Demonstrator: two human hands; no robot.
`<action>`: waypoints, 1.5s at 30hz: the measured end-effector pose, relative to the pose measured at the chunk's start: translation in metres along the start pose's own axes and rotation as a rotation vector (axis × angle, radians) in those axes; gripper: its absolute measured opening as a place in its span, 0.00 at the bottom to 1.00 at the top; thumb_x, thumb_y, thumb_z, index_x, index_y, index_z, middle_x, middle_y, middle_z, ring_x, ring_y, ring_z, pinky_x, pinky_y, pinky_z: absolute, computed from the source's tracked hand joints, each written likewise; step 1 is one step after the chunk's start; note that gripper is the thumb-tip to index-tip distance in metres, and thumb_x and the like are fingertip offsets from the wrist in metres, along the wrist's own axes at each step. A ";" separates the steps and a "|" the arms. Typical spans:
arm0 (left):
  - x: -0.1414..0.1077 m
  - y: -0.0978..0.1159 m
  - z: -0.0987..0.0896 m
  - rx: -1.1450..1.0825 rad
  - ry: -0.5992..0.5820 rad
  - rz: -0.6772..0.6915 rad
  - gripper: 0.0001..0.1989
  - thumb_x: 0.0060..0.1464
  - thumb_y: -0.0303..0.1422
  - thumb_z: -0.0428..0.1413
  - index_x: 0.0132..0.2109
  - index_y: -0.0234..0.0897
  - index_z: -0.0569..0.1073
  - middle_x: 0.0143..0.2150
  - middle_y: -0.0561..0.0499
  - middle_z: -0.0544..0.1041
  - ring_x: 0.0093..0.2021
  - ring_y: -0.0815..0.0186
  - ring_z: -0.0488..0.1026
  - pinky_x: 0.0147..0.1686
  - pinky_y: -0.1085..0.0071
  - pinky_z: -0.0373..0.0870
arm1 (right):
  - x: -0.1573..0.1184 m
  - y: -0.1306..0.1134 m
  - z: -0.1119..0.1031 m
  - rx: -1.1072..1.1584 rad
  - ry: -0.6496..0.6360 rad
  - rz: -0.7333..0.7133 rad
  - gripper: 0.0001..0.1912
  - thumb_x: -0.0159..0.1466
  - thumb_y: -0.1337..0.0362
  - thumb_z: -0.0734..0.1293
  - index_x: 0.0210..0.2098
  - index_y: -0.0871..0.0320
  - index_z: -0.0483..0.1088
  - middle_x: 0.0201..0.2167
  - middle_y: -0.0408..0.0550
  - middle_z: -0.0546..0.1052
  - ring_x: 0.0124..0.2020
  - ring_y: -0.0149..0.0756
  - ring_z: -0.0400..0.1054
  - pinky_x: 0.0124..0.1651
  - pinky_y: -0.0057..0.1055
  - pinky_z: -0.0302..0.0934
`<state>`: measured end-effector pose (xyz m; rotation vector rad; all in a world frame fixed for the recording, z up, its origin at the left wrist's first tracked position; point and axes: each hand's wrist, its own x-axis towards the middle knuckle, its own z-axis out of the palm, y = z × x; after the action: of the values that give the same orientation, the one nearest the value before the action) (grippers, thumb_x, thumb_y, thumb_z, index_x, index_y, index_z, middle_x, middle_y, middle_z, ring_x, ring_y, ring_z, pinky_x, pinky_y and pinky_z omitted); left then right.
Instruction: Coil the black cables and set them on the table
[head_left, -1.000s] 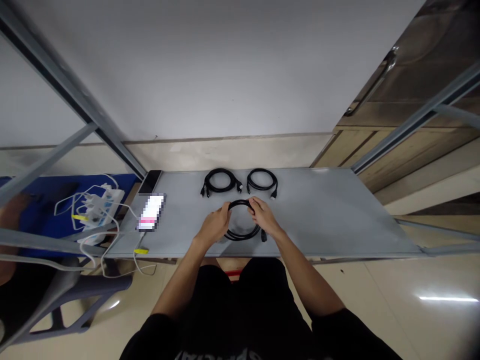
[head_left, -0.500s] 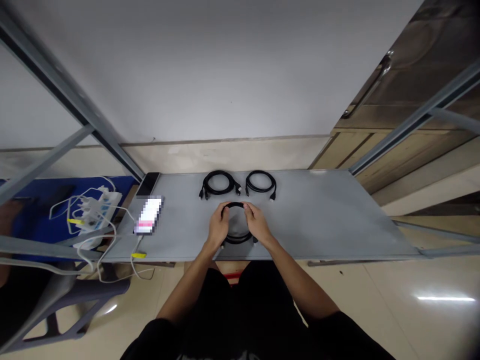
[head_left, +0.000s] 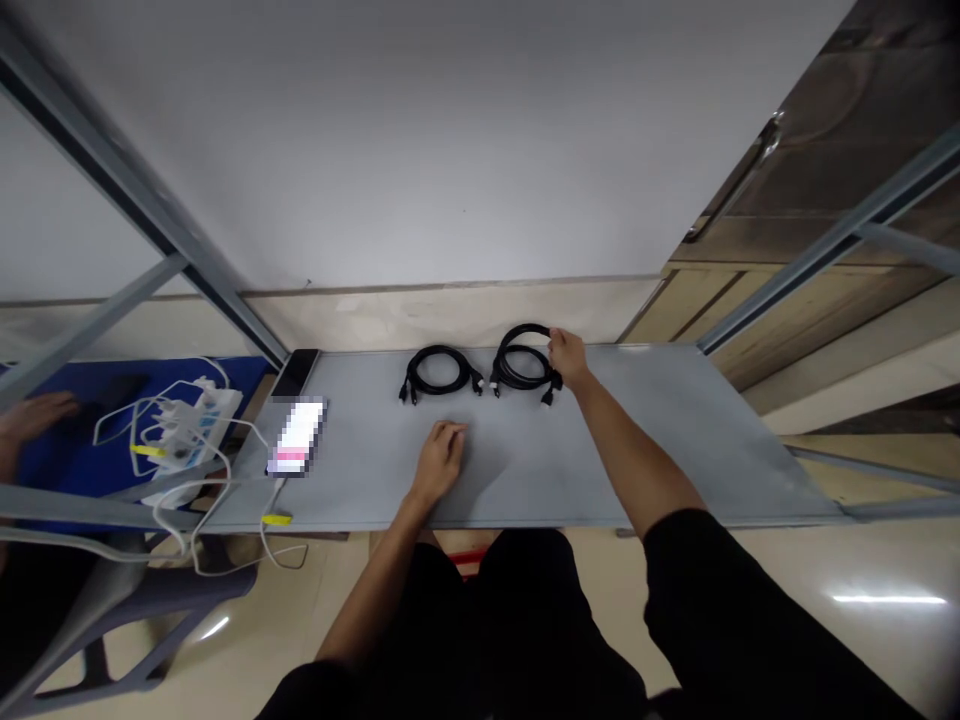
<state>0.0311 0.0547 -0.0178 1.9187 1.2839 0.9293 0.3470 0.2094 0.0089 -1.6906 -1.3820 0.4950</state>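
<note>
At the back of the grey table (head_left: 360, 470), my right hand (head_left: 568, 355) pinches the right side of a coiled black cable (head_left: 521, 329). This coil overlaps a second coiled black cable (head_left: 517, 384) lying under it, and their plug ends are bunched at the lower right. To the left lies another coiled black cable (head_left: 439, 389), flat, with its plugs toward the front. My left hand (head_left: 440, 460) hovers over or rests on the table in front of that coil, fingers curled together, with nothing visible in them.
On the table's left side are a lit phone (head_left: 300, 437) with a white charging cord and a dark phone-like slab (head_left: 295, 372). A power strip (head_left: 191, 440) full of plugs sits on the blue surface beyond, near another person's hand (head_left: 41, 412). Metal frame posts (head_left: 225, 300) flank the table.
My right hand has carried the coiled cable from the table's front to the back right, onto the other coil. My left hand has let go of it and stayed near the front.
</note>
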 end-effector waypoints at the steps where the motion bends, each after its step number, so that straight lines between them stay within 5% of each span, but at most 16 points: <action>1: 0.000 0.001 0.000 0.011 -0.013 0.006 0.15 0.73 0.35 0.49 0.54 0.38 0.79 0.53 0.41 0.78 0.56 0.57 0.76 0.62 0.55 0.72 | 0.006 0.000 0.002 -0.055 0.003 0.035 0.29 0.79 0.53 0.49 0.37 0.59 0.74 0.30 0.55 0.77 0.37 0.46 0.71 0.46 0.42 0.65; 6: -0.001 0.002 0.000 0.019 -0.021 0.027 0.15 0.72 0.33 0.48 0.51 0.37 0.79 0.50 0.41 0.79 0.52 0.57 0.77 0.59 0.55 0.74 | 0.004 0.002 0.016 -0.291 -0.081 0.157 0.22 0.77 0.63 0.55 0.46 0.68 0.77 0.49 0.71 0.79 0.55 0.55 0.73 0.61 0.47 0.62; 11: 0.001 -0.002 0.001 0.031 -0.005 0.074 0.13 0.71 0.32 0.49 0.49 0.38 0.79 0.48 0.43 0.80 0.51 0.58 0.78 0.57 0.58 0.75 | -0.008 0.004 0.020 -0.461 -0.169 0.205 0.22 0.73 0.67 0.63 0.63 0.70 0.72 0.65 0.77 0.70 0.66 0.63 0.66 0.66 0.51 0.60; 20: 0.002 -0.002 0.003 0.039 -0.010 0.055 0.12 0.70 0.30 0.50 0.47 0.39 0.80 0.47 0.43 0.81 0.50 0.57 0.79 0.55 0.58 0.75 | -0.003 -0.005 0.028 -0.583 -0.255 0.207 0.19 0.68 0.67 0.69 0.56 0.70 0.78 0.59 0.77 0.74 0.63 0.65 0.69 0.62 0.52 0.64; 26: 0.065 0.006 -0.031 0.273 0.198 -0.106 0.12 0.69 0.30 0.51 0.51 0.38 0.79 0.51 0.39 0.81 0.54 0.53 0.78 0.59 0.56 0.73 | -0.007 -0.009 0.015 -0.562 -0.186 0.147 0.23 0.71 0.63 0.65 0.59 0.74 0.75 0.61 0.81 0.71 0.65 0.69 0.65 0.63 0.56 0.62; 29: 0.108 0.009 -0.054 0.490 0.264 -0.371 0.22 0.66 0.37 0.58 0.63 0.34 0.73 0.65 0.30 0.74 0.67 0.42 0.70 0.64 0.50 0.69 | -0.033 0.000 0.008 -0.448 -0.070 0.007 0.24 0.71 0.63 0.62 0.60 0.69 0.75 0.60 0.74 0.73 0.66 0.61 0.64 0.67 0.55 0.59; 32: 0.135 0.006 -0.068 0.520 0.170 -0.555 0.23 0.63 0.36 0.62 0.62 0.29 0.73 0.64 0.24 0.74 0.64 0.36 0.74 0.60 0.47 0.71 | -0.079 0.014 0.007 -0.250 0.051 -0.169 0.20 0.66 0.64 0.62 0.52 0.63 0.78 0.52 0.66 0.78 0.60 0.56 0.68 0.68 0.56 0.59; 37: 0.146 -0.005 -0.072 0.473 0.164 -0.554 0.13 0.60 0.28 0.60 0.52 0.28 0.77 0.59 0.23 0.77 0.64 0.34 0.74 0.59 0.47 0.71 | -0.149 0.036 0.001 -0.132 0.223 -0.212 0.16 0.67 0.58 0.62 0.47 0.56 0.79 0.52 0.61 0.77 0.56 0.55 0.68 0.64 0.59 0.62; 41: 0.147 -0.013 -0.069 0.394 0.235 -0.514 0.15 0.60 0.25 0.58 0.54 0.27 0.75 0.61 0.21 0.75 0.65 0.37 0.74 0.60 0.49 0.71 | -0.176 0.033 -0.010 -0.099 0.334 -0.202 0.15 0.68 0.58 0.63 0.45 0.55 0.78 0.50 0.59 0.77 0.54 0.53 0.69 0.63 0.59 0.63; 45: 0.146 -0.017 -0.065 0.261 0.300 -0.419 0.16 0.60 0.22 0.55 0.55 0.33 0.72 0.52 0.31 0.80 0.56 0.47 0.79 0.57 0.53 0.73 | -0.200 0.019 -0.012 0.012 0.356 -0.211 0.12 0.68 0.58 0.64 0.43 0.54 0.78 0.47 0.56 0.78 0.52 0.51 0.71 0.63 0.58 0.64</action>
<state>0.0084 0.2055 0.0330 1.6312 1.9766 0.8822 0.3065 0.0189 -0.0434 -1.5133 -1.2699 0.0765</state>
